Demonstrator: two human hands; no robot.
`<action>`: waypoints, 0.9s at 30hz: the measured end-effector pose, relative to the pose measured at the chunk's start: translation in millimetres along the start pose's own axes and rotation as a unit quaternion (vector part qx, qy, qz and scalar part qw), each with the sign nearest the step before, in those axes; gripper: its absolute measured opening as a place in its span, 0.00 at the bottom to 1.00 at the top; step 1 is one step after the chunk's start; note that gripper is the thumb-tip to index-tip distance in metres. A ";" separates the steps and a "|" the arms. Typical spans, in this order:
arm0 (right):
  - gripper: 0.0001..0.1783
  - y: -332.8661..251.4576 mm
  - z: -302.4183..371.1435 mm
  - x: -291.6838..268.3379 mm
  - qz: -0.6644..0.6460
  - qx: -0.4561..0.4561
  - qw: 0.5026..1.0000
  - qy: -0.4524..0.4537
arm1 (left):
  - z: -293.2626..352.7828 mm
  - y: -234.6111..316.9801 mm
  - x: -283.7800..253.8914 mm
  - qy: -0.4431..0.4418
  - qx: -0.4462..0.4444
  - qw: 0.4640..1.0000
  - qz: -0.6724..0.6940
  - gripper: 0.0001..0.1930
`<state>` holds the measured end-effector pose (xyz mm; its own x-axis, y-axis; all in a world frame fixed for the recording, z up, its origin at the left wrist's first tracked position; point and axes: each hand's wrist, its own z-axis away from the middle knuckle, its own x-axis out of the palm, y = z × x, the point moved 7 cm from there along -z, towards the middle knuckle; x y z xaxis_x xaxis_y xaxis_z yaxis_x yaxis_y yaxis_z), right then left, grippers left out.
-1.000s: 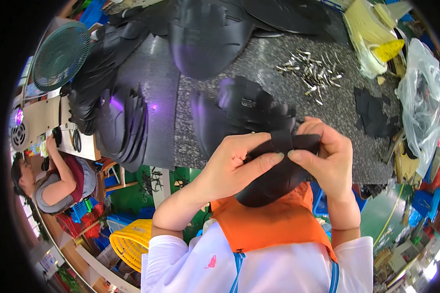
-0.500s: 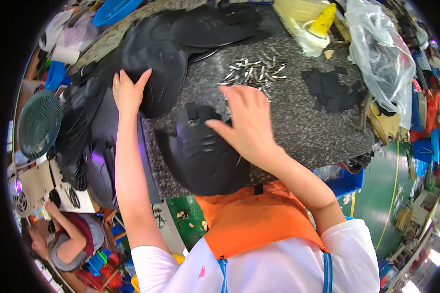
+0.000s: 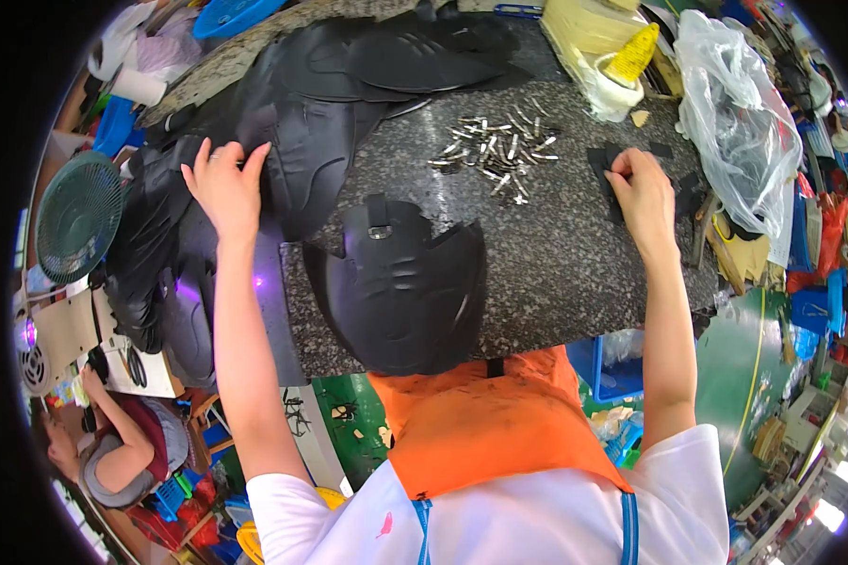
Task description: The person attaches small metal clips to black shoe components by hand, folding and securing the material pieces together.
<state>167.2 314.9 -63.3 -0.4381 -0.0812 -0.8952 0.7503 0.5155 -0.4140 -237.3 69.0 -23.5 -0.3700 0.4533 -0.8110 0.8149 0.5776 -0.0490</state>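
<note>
My left hand [image 3: 228, 191] rests with thumb and fingers apart on the black shaped pieces [image 3: 306, 155] heaped at the left of the stone-topped table. At the right, my right hand [image 3: 644, 196] has its thumb and fingertips pinched together on a small black patch [image 3: 605, 179] among several similar patches. In front of me lies a black molded piece [image 3: 400, 301] with pointed upper corners and raised ridges. A short strap with a metal buckle [image 3: 379, 232] sits at its top. Beyond it, several small silvery metal parts [image 3: 495, 146] are scattered in a loose pile.
A clear plastic bag [image 3: 735, 113] and a yellow cone [image 3: 633, 56] in a white wrapping stand at the back right. A green fan [image 3: 78, 217] is at the left, near another person [image 3: 127, 447]. A blue bin [image 3: 617, 367] is below the table's front edge.
My right hand has moved right, from over the buckled black piece to the small black patches, and its fingers have closed. My left hand has shifted slightly left on the heap.
</note>
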 end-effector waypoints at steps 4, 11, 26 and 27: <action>0.06 14.5 5.7 -7.3 -0.185 0.021 0.982 0.031 | 3.7 10.0 -44.7 0.043 0.037 0.997 -0.051 0.12; 0.07 -54.4 32.7 -29.5 -0.422 0.039 0.901 -0.088 | 28.5 75.2 -150.1 -0.054 -0.154 0.841 0.515 0.09; 0.08 -200.1 64.3 -37.7 -0.179 -0.354 0.880 -0.261 | 96.3 176.5 -82.5 -0.411 -0.122 0.593 0.682 0.12; 0.08 -200.0 63.9 -37.8 -0.180 -0.353 0.880 -0.262 | 96.3 177.3 -84.3 -0.412 -0.123 0.592 0.682 0.12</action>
<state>65.4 160.3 42.8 -0.1574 -0.6341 -0.7570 0.0332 0.7627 -0.6458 -18.7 67.8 -19.9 0.9824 0.1863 -0.0137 -0.0211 0.1832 0.9828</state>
